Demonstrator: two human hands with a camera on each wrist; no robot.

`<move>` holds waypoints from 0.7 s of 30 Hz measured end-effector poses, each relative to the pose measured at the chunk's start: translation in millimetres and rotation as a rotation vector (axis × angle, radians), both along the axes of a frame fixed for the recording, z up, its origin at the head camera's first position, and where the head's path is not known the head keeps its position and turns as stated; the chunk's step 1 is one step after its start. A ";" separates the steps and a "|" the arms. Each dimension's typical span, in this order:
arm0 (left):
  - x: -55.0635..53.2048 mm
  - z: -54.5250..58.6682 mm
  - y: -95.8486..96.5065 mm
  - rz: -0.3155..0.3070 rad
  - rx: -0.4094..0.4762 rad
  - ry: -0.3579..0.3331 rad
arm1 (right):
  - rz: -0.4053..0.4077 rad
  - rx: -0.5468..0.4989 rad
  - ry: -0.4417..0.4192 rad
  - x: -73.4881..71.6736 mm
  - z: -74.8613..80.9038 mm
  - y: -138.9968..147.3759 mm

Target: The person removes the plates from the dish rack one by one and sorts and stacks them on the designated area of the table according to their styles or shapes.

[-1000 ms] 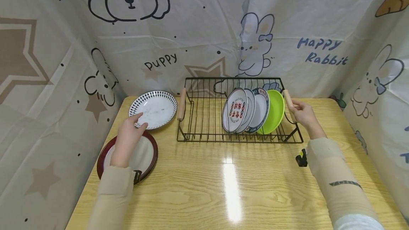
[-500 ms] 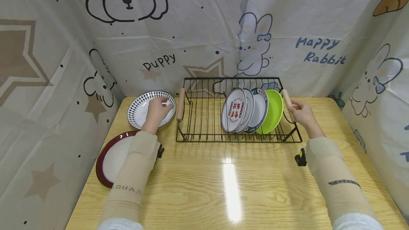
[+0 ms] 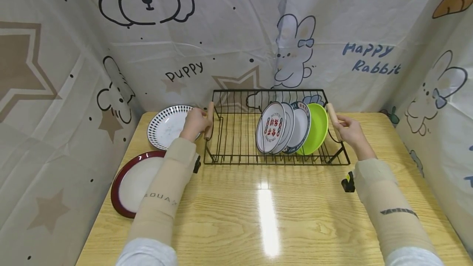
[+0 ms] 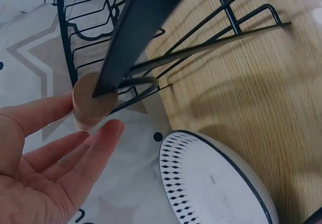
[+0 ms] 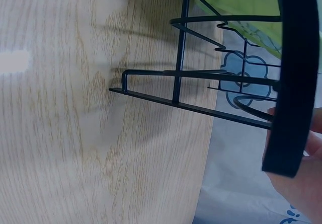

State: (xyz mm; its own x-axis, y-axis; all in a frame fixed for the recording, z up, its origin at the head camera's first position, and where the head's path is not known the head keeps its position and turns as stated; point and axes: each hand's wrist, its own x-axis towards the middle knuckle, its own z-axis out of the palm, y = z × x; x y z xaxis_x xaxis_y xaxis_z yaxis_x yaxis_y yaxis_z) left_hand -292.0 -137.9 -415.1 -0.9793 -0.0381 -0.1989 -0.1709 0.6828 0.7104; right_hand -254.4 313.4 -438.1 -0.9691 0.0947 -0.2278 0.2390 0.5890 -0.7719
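Note:
A black wire dish rack (image 3: 236, 159) with wooden end handles holds several tilted plates toward its right. Among them are a white plate with red characters (image 3: 272, 128), a blue-rimmed plate (image 3: 301, 126) and a green plate (image 3: 315, 130). My left hand (image 3: 194, 124) is at the left wooden handle (image 4: 93, 100). In the left wrist view one digit touches the handle's side, while the other fingers lie fairly straight just below it. My right hand (image 3: 351, 134) grips the right wooden handle (image 3: 332, 118) between thumb and fingers; the right wrist view hides most of that hold.
Left of the rack, partly behind my left hand, lies a white plate with a diamond-patterned rim (image 3: 168, 128). A maroon-rimmed plate (image 3: 125, 180) lies nearer, partly under my left forearm. Printed cloth (image 3: 229, 44) hangs closely behind the wooden table (image 3: 229, 212).
My left hand has moved right and away from above the maroon-rimmed plate, passing over the diamond-patterned plate to the rack's left handle. My right hand stays on the right handle; the rack looks unmoved.

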 end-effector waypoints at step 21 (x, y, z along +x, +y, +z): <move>-1.7 1.2 9.1 0.124 0.048 -0.050 | -0.010 0.006 -0.005 0.3 0.2 -1.9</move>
State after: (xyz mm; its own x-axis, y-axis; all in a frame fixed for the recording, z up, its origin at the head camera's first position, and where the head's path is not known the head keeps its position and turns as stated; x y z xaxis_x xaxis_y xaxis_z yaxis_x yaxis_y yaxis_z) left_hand -293.6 -128.8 -413.9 -0.9564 -0.1472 -0.2524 -0.2881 0.6193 0.7304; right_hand -254.1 311.5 -437.9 -0.9669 0.1059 -0.2320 0.2489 0.5909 -0.7674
